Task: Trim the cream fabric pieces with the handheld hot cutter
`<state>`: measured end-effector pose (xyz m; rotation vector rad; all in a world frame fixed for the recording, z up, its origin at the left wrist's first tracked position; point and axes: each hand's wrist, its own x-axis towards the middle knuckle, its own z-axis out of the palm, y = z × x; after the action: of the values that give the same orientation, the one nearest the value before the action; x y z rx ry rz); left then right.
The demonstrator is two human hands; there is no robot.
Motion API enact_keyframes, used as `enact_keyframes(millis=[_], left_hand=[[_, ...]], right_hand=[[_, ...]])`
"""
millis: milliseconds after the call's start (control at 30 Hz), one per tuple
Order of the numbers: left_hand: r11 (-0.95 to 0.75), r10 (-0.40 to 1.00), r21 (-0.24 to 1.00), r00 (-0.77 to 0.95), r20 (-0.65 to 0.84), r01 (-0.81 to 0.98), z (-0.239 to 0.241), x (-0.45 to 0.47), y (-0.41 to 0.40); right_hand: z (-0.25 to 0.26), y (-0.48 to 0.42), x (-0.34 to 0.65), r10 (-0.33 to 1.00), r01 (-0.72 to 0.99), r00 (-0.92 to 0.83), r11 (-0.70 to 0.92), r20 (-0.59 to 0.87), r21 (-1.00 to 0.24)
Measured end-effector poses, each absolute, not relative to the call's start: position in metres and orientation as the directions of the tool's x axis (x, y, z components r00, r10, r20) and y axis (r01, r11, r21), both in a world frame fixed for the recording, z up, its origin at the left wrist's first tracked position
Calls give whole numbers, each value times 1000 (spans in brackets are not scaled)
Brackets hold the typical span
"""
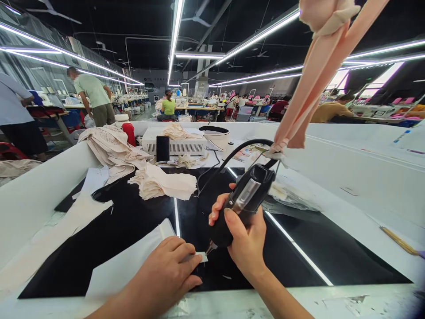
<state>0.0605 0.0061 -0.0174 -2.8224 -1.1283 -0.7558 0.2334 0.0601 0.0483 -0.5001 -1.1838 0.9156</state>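
Observation:
My right hand (247, 239) is wrapped around a black corded hand tool (247, 192), tilted with its narrow metal tip pointing down and left. The tool's upper end hangs from a knotted pink cloth strip (308, 84). Its tip meets or nearly meets the end of a white sheet-like piece (122, 261), perhaps fabric. My left hand (169, 270) is closed on that piece, with a small white end showing past the fingertips. Both hands are over a glossy black board (73, 261). Part of the white piece is hidden beneath my left hand.
Stacked cream fabric pieces (166, 181) lie ahead, with a larger heap (109, 144) at left. A phone (162, 148) leans against a white vented box (186, 146). A brush (398, 240) lies at right. White walls (365, 177) border the table; people work beyond.

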Motion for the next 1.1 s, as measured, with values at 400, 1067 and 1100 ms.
enact_keyframes(millis=[400, 1067, 1100], left_hand=[[-743, 651, 203, 618, 442, 638, -16, 60, 7], [-741, 653, 240, 589, 476, 628, -17, 44, 10], [-742, 652, 238, 591, 476, 627, -17, 45, 10]], right_hand=[[46, 55, 236, 828, -295, 91, 553, 553, -779], [44, 57, 243, 825, -218, 118, 565, 553, -796], [45, 57, 244, 827, -218, 120, 562, 550, -798]])
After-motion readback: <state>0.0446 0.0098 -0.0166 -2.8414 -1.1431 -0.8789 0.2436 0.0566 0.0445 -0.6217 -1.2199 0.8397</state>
